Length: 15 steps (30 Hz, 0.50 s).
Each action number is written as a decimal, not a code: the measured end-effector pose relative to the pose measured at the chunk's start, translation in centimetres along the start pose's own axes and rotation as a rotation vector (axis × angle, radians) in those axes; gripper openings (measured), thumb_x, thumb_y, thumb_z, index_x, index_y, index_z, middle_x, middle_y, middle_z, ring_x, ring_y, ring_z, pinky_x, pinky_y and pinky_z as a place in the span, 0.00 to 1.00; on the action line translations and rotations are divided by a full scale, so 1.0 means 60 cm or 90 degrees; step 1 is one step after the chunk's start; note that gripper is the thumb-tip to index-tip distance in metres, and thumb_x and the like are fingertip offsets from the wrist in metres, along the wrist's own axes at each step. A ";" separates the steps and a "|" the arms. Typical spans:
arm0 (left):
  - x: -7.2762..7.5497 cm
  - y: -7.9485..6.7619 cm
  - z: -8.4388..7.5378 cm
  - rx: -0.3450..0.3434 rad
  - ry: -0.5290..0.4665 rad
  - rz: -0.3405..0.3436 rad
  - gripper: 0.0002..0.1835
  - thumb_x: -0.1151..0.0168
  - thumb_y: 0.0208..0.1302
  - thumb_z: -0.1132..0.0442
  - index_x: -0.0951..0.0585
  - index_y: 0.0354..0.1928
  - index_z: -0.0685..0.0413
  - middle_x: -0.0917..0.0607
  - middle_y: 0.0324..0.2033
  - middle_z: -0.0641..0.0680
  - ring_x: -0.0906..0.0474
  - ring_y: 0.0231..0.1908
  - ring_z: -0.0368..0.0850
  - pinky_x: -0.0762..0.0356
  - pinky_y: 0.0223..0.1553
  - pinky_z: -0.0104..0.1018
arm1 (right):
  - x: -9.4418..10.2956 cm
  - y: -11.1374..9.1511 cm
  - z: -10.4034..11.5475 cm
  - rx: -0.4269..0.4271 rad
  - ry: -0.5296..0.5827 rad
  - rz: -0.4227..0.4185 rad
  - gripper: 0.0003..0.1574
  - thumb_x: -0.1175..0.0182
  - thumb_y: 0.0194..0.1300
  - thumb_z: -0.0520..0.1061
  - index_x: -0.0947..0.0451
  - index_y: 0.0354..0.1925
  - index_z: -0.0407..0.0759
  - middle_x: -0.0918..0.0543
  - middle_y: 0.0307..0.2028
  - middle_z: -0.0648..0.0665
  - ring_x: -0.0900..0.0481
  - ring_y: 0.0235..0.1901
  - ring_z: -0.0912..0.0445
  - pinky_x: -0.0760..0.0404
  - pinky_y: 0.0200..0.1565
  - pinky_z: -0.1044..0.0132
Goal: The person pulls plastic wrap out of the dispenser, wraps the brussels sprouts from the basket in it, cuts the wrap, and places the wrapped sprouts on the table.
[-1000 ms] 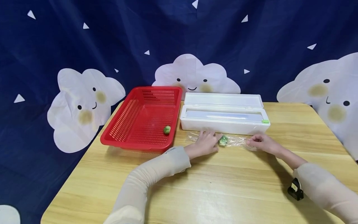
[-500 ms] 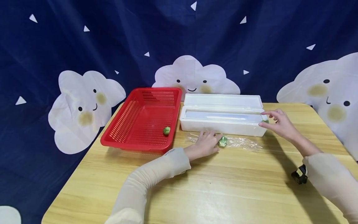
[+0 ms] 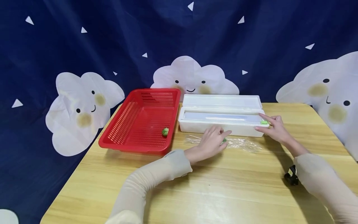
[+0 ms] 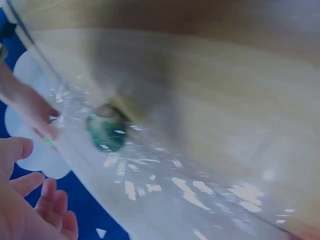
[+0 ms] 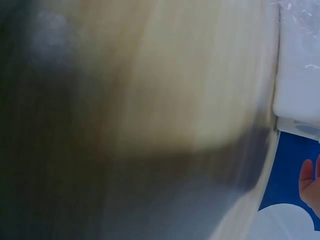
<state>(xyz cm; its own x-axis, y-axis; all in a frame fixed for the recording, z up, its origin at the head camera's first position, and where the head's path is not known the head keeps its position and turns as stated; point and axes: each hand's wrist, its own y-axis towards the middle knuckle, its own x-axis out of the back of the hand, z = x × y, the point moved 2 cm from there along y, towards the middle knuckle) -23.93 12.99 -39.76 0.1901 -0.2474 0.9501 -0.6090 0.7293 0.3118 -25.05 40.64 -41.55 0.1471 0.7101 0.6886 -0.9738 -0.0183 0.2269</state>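
My left hand (image 3: 211, 142) hovers by a small round green vegetable (image 4: 106, 131), like a Brussels sprout, which lies under clear cling film (image 3: 243, 144). In the left wrist view that hand's fingers are loosely bent and hold nothing. The film strip stretches along the front of a white cling film dispenser (image 3: 212, 126), whose lid (image 3: 221, 101) stands raised. My right hand (image 3: 275, 128) is at the dispenser's right end, index finger over the top and thumb at the front wall, fingers spread. A green slider (image 3: 264, 122) shows between them.
A red plastic basket (image 3: 131, 147) stands left of the dispenser, with another small green vegetable (image 3: 165, 132) inside. The wooden table (image 3: 212, 193) reaches back to a dark blue curtain (image 3: 126, 37) with clouds.
My right hand has left the film's right end and gone up to the dispenser's right end. My left hand has shifted slightly right, now covering most of the wrapped vegetable in the head view.
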 end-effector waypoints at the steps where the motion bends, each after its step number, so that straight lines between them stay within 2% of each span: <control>1: 0.004 0.005 -0.004 -0.004 -0.007 -0.018 0.23 0.44 0.61 0.50 0.28 0.60 0.41 0.26 0.41 0.46 0.33 0.39 0.38 0.36 0.41 0.30 | -0.001 0.000 -0.001 -0.004 0.004 -0.001 0.43 0.37 0.56 0.48 0.42 0.64 0.33 0.46 0.39 0.37 0.51 0.38 0.50 0.48 0.37 0.61; 4: 0.014 0.020 -0.016 -0.006 -0.026 -0.055 0.22 0.44 0.61 0.49 0.26 0.58 0.39 0.26 0.41 0.46 0.34 0.39 0.38 0.39 0.40 0.28 | -0.004 0.000 -0.005 -0.014 0.023 -0.006 0.42 0.37 0.57 0.47 0.42 0.64 0.35 0.45 0.42 0.37 0.50 0.38 0.52 0.45 0.37 0.64; 7: 0.020 0.039 -0.025 0.013 -0.058 -0.064 0.23 0.42 0.59 0.47 0.26 0.57 0.37 0.27 0.41 0.45 0.35 0.38 0.38 0.42 0.36 0.26 | -0.006 -0.001 -0.008 -0.030 0.046 0.011 0.42 0.38 0.58 0.48 0.43 0.65 0.38 0.44 0.44 0.37 0.48 0.37 0.55 0.42 0.34 0.66; 12: 0.027 0.083 -0.039 0.074 -0.152 -0.058 0.25 0.39 0.56 0.44 0.25 0.57 0.35 0.29 0.42 0.46 0.36 0.41 0.39 0.44 0.35 0.26 | -0.006 -0.004 -0.008 -0.077 0.083 0.052 0.44 0.42 0.61 0.51 0.49 0.69 0.43 0.44 0.47 0.34 0.46 0.38 0.52 0.41 0.35 0.63; 15: 0.029 0.113 -0.049 0.112 -0.187 -0.047 0.27 0.39 0.54 0.41 0.26 0.57 0.33 0.30 0.43 0.46 0.39 0.42 0.39 0.46 0.36 0.27 | -0.009 -0.003 -0.007 -0.088 0.101 0.054 0.43 0.42 0.62 0.51 0.50 0.69 0.43 0.44 0.49 0.33 0.46 0.39 0.51 0.42 0.37 0.63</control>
<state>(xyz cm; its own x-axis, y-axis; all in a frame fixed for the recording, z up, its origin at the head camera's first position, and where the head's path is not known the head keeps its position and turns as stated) -25.49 19.37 -35.97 0.0251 -0.4872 0.8729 -0.7303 0.5874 0.3489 -25.03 40.55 -42.25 0.0446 0.8120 0.5819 -0.9976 0.0057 0.0685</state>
